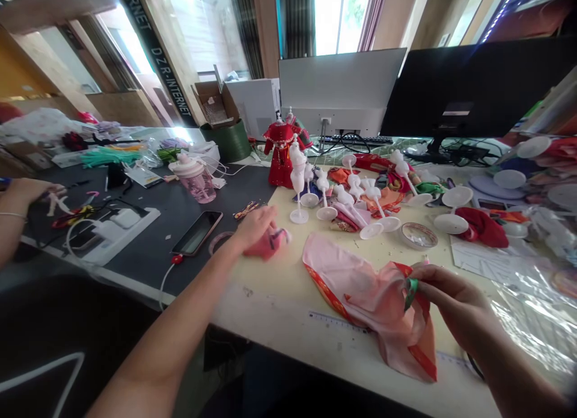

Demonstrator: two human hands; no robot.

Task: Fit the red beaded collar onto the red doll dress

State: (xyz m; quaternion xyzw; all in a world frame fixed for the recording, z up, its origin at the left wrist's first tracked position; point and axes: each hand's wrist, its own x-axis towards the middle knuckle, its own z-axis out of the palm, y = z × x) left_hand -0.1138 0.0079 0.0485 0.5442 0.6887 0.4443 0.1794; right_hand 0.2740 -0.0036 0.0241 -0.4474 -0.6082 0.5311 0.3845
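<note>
My right hand (444,295) is shut on a green strip (410,293) at the edge of a large pink doll garment (365,304) with orange-red patterned trim, which lies crumpled on a cream work board (279,279). My left hand (255,227) curls over a small pink cloth (273,243), its fingers slightly blurred. A shallow round dish (419,236) sits above the garment, out of reach of my fingers. Several white doll stands (298,183) rise beyond my hands.
A doll in a red gown (280,156) stands at the board's back edge. A phone (197,233) lies on the dark table, near a charger strip (112,234). A co-worker's hand (27,195) rests at the far left. Monitors (340,90) stand behind.
</note>
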